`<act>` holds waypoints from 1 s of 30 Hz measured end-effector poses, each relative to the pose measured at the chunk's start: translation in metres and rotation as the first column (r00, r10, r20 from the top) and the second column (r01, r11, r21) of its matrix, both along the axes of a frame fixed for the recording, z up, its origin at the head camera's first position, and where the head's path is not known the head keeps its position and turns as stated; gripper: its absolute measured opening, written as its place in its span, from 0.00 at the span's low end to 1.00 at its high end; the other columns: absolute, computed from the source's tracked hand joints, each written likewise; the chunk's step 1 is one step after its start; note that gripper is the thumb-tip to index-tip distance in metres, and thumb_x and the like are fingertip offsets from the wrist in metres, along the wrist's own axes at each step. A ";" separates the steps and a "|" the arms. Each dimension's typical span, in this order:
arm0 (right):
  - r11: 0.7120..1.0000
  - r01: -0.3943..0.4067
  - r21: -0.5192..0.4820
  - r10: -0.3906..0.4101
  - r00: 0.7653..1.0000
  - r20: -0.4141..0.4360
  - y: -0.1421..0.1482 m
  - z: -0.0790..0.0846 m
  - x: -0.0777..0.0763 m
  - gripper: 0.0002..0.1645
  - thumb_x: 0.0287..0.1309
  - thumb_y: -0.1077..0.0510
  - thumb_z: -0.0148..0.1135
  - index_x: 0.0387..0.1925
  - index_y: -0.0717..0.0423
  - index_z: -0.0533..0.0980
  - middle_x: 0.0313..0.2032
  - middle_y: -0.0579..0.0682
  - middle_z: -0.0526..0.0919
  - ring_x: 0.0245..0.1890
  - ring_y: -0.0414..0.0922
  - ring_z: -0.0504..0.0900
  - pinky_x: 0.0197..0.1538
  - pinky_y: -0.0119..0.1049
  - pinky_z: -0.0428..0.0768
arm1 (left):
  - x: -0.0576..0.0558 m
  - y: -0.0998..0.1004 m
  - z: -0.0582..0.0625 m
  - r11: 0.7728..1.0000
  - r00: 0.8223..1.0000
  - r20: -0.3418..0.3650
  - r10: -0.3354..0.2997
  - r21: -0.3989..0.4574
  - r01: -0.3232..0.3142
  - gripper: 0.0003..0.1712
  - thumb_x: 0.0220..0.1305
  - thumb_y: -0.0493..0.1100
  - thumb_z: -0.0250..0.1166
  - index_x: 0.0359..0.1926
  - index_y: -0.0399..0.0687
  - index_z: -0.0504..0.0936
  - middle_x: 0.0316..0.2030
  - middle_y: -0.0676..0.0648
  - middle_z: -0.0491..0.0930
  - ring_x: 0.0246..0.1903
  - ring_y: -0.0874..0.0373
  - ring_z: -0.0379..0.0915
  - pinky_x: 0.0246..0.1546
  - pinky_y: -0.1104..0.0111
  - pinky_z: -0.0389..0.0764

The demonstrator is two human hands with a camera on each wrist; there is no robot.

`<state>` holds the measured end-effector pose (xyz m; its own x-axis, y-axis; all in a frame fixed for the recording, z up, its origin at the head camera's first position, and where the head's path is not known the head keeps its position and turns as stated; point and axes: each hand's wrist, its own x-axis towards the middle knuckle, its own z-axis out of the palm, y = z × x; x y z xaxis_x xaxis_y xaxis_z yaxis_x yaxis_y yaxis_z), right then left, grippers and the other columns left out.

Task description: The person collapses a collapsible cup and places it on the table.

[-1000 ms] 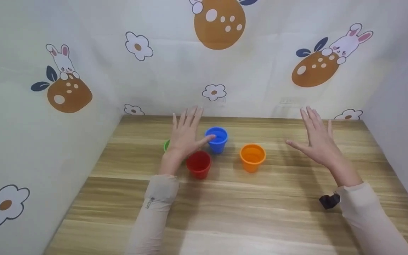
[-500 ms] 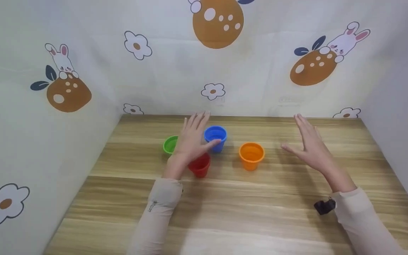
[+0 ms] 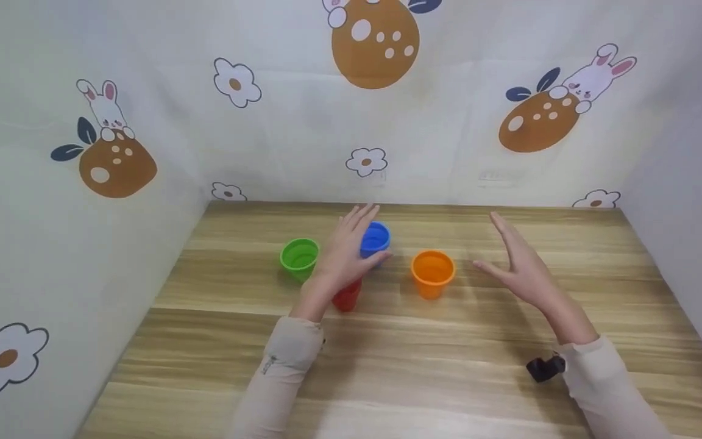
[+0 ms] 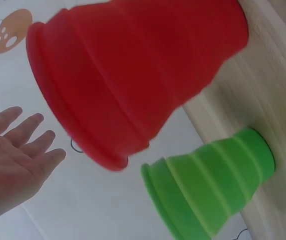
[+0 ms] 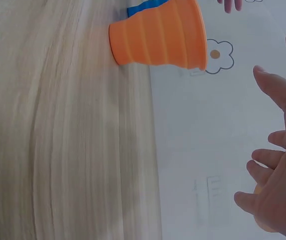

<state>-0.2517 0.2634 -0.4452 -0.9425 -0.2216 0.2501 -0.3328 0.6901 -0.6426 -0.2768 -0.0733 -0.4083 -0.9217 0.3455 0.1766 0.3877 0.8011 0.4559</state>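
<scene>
Four plastic cups would be several: a green cup, a red cup, a blue cup and an orange cup stand upright, mouths up. My left hand hovers above the red cup with its fingers extended, covering part of the red and blue cups in the head view. In the left wrist view, the fingers stay apart from the red cup and the green cup. To the right of the orange cup, my right hand hangs in the air, thumb spread and holding nothing.
The cups stand on a wood-grain table. A pale printed cloth wall closes off the back, with more walls at both sides. A small black device is worn at the right wrist.
My left hand has moved right and slightly nearer, uncovering the green cup and covering more of the red one. The right hand has moved left and nearer. The cups stay in place.
</scene>
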 end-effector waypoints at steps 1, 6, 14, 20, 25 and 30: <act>1.000 -0.004 -0.003 0.004 1.000 0.004 -0.001 -0.001 0.000 0.56 0.61 0.44 0.68 0.79 0.54 0.47 0.78 0.61 0.50 0.77 0.64 0.51 0.75 0.66 0.51 | 0.001 0.001 -0.002 1.000 1.000 0.008 -0.004 0.010 0.004 0.49 0.62 0.64 0.65 0.78 0.58 0.54 0.78 0.50 0.55 0.78 0.49 0.47 0.78 0.50 0.53; 0.999 -0.032 -0.017 0.032 0.999 -0.007 -0.009 -0.005 -0.001 0.52 0.61 0.48 0.69 0.77 0.58 0.52 0.76 0.64 0.55 0.75 0.64 0.56 0.75 0.65 0.53 | 0.003 0.008 -0.009 0.998 0.999 0.005 -0.032 0.057 0.032 0.45 0.63 0.59 0.68 0.76 0.56 0.60 0.76 0.49 0.60 0.76 0.49 0.54 0.76 0.50 0.57; 0.994 -0.078 -0.082 0.078 0.997 -0.004 -0.017 -0.011 0.002 0.46 0.60 0.54 0.69 0.74 0.59 0.58 0.74 0.62 0.61 0.73 0.63 0.61 0.74 0.64 0.57 | 0.009 0.020 -0.015 0.990 0.996 0.000 -0.086 0.116 0.086 0.38 0.63 0.49 0.70 0.72 0.51 0.68 0.73 0.48 0.66 0.73 0.51 0.60 0.74 0.54 0.64; 0.988 -0.104 -0.114 0.103 0.995 -0.012 -0.024 -0.015 0.006 0.43 0.56 0.57 0.72 0.71 0.60 0.65 0.71 0.61 0.68 0.71 0.61 0.67 0.73 0.60 0.64 | 0.015 0.034 -0.018 0.981 0.993 0.034 -0.114 0.163 0.107 0.37 0.62 0.42 0.71 0.71 0.52 0.69 0.72 0.49 0.68 0.72 0.53 0.63 0.73 0.59 0.66; 0.982 -0.120 -0.144 0.123 0.992 0.012 -0.028 -0.018 0.009 0.40 0.56 0.57 0.72 0.69 0.60 0.68 0.69 0.59 0.71 0.70 0.59 0.69 0.71 0.55 0.67 | 0.021 0.044 -0.020 0.971 0.985 0.117 -0.130 0.215 0.103 0.37 0.62 0.39 0.70 0.71 0.55 0.69 0.72 0.51 0.67 0.72 0.53 0.63 0.71 0.60 0.68; 0.974 -0.145 -0.175 0.152 0.988 0.024 -0.032 -0.020 0.010 0.38 0.58 0.60 0.71 0.68 0.61 0.68 0.69 0.59 0.71 0.70 0.58 0.69 0.71 0.54 0.68 | 0.023 0.054 -0.023 0.971 0.975 0.185 -0.120 0.224 0.077 0.37 0.63 0.42 0.70 0.71 0.58 0.68 0.73 0.53 0.65 0.73 0.55 0.62 0.71 0.60 0.68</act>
<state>-0.2415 0.2309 -0.4654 -0.9116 -0.3164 0.2626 -0.3972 0.5130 -0.7610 -0.2541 -0.0195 -0.4312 -0.9090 0.4098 0.0760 0.3454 0.6386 0.6877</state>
